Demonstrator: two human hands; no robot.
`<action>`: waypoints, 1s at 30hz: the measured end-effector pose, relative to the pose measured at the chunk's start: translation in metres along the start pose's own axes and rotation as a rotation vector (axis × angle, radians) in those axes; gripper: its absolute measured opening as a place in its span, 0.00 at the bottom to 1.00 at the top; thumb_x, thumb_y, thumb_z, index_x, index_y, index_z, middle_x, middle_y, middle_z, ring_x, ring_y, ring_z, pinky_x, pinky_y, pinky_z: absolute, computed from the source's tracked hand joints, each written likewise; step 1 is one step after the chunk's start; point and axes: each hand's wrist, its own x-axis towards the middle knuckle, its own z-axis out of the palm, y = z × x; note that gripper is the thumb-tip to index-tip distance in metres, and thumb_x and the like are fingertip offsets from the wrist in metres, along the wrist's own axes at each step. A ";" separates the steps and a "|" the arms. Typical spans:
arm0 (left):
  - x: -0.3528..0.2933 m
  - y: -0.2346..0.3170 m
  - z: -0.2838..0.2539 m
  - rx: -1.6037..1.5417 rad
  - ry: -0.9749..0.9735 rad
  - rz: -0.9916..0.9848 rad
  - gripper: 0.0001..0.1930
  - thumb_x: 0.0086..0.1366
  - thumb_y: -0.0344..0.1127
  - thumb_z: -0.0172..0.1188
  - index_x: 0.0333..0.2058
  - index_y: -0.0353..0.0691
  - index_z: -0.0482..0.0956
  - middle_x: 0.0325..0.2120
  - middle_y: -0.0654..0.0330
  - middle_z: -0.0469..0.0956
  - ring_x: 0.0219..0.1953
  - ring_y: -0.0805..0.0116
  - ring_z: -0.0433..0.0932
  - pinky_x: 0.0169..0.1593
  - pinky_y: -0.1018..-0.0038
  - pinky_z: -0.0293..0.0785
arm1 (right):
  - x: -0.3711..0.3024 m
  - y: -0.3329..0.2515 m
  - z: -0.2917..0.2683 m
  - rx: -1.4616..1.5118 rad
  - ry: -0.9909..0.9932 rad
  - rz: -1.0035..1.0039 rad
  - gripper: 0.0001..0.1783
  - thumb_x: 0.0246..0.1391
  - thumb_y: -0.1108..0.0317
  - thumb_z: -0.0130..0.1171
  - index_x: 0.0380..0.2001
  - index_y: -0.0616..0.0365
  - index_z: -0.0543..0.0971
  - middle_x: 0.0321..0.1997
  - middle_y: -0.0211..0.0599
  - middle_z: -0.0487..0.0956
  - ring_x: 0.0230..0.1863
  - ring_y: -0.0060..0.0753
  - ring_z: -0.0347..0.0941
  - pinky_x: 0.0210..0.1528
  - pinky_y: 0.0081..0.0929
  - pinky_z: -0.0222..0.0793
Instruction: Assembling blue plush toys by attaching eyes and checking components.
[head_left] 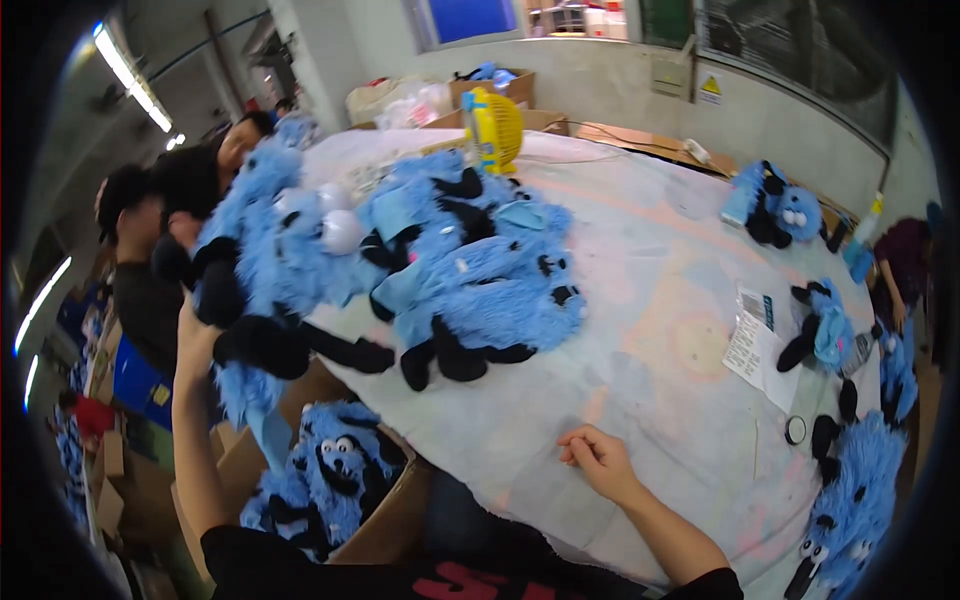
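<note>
My left hand [197, 318] is raised at the left table edge, closed on a blue furry plush toy [270, 235] with black feet. The toy covers most of its fingers. Pale blue cloth hangs from the toy over the edge. My right hand [600, 464] hovers at the near part of the cloth-covered table [640, 400], its fingers curled together with nothing visible in them. Beside the held toy, a heap of blue plush toys [490, 290] with black limbs lies on the table.
Below the left edge stands a cardboard box [385, 525] with plush toys [340, 470] in it. A yellow fan [495, 130] stands at the far edge. Papers [757, 358], a small round object [795, 430] and more plush toys [855, 500] lie rightward. Co-workers [140, 260] are at the left.
</note>
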 end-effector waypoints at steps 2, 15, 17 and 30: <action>-0.051 -0.007 -0.031 0.104 0.093 -0.104 0.27 0.44 0.27 0.57 0.47 0.30 0.67 0.39 0.53 0.74 0.39 0.64 0.73 0.48 0.74 0.66 | -0.003 -0.001 0.003 0.010 0.024 0.017 0.08 0.55 0.74 0.46 0.33 0.61 0.76 0.22 0.31 0.75 0.23 0.18 0.68 0.27 0.12 0.63; -0.256 -0.191 0.075 0.437 0.005 -1.007 0.35 0.46 0.47 0.63 0.44 0.25 0.61 0.36 0.39 0.71 0.37 0.46 0.74 0.41 0.63 0.71 | -0.006 -0.007 0.010 0.056 0.030 0.059 0.08 0.55 0.76 0.45 0.31 0.66 0.75 0.22 0.34 0.75 0.24 0.20 0.68 0.30 0.13 0.65; -0.256 -0.221 0.097 0.277 0.037 -1.093 0.36 0.47 0.47 0.63 0.45 0.22 0.61 0.35 0.39 0.71 0.36 0.49 0.74 0.40 0.64 0.72 | -0.007 -0.008 0.009 0.054 0.042 0.069 0.09 0.55 0.76 0.45 0.31 0.66 0.75 0.22 0.34 0.75 0.24 0.20 0.68 0.31 0.13 0.65; -0.285 -0.277 0.240 0.528 -0.034 -1.367 0.43 0.48 0.42 0.62 0.53 0.26 0.45 0.44 0.39 0.66 0.43 0.46 0.72 0.48 0.59 0.68 | -0.004 -0.017 0.019 -0.036 0.052 0.169 0.09 0.55 0.75 0.43 0.31 0.65 0.74 0.21 0.35 0.74 0.24 0.22 0.66 0.30 0.15 0.64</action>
